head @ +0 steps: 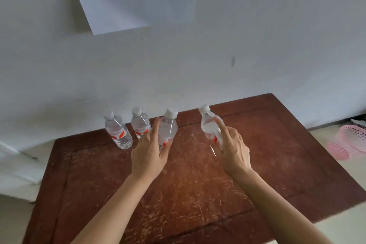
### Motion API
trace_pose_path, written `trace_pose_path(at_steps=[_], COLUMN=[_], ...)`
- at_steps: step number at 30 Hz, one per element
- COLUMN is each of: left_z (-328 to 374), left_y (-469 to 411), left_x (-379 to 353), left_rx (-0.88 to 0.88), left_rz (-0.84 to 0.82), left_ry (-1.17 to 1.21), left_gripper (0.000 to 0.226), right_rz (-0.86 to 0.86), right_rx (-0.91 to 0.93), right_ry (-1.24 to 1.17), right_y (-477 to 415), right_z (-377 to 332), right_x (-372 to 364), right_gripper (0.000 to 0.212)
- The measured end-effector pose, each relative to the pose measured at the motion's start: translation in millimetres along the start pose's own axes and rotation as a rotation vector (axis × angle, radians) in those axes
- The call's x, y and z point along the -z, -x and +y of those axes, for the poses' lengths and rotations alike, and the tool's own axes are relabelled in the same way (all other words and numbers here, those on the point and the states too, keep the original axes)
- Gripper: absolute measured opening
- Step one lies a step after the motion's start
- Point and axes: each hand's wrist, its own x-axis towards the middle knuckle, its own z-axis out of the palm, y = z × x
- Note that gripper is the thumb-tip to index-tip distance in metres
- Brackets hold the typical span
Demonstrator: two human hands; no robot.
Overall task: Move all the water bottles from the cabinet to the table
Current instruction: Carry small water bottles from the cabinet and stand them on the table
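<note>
From my head camera I count four water bottles, all at the far left part of the dark, scratched wooden tabletop (198, 194), close to the white wall (257, 45). Two stand upright on their own at the back edge: the leftmost bottle (118, 131) and the second bottle (139, 125) just beside it, near each other but apart. The third bottle (168, 131) is in my left hand (148, 154), and the fourth bottle (211, 127) is in my right hand (233, 150). All four look alike: small, clear plastic, filled with clear water, each with a white screw cap and a label with red-orange marks around the lower body. The third leans a little to the right at the top, the fourth a little to the left. My left fingers (155, 127) are loosely curled around the third bottle's lower half, index finger stretched up along its side, thumb wrapped under the label. My right fingers (220, 125) close around the fourth bottle's lower body, index finger lying up along it. I cannot tell whether either held bottle's base touches the wood. One sheet of paper (136, 0) with black handwritten characters hangs on the wall above, and one pink mesh basket (348, 140) lies on the floor at the right.
</note>
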Motion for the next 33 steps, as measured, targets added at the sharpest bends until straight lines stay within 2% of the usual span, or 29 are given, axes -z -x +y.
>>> trace_pose_path(at_steps=[6,11,15,19,22,25,28,33], left_z=[-10,-10,-9,-6,-1,1,0,10], left_y=[-42,-83,-104,-109,-111,-109,-105,-87], left_x=[-54,-93,-111,-125,-127,-128,-127,-124], left_rx=[0.162,0.372,0.493,0.509,0.453,0.472,0.533,0.516], left_rz=[-0.020,0.050,0.090,0.055,0.008,0.016,0.049,0.001], left_ry=[0.261,0.353,0.404,0.315,0.271,0.253,0.266,0.215], left_gripper=[0.080,0.079,0.078,0.075,0.075,0.077,0.079,0.082], right_rz=[-0.040,-0.103,-0.078,-0.114,-0.189,-0.224,-0.259,-0.306], right_rx=[-0.074,-0.117,-0.160,-0.171,-0.124,-0.091,-0.110,-0.096], right_ry=[-0.077,-0.197,-0.332,-0.441,-0.421,-0.386,-0.369,-0.291], right_y=[-51,-97,-126,-153,-170,-182,-181,-153], right_z=[9,23,25,21,18,19,24,46], right_x=[-31,-58,-72,-91,-103,-106,-101,-81], right_gripper=[0.074,0.089,0.081,0.077,0.075,0.076,0.082,0.101])
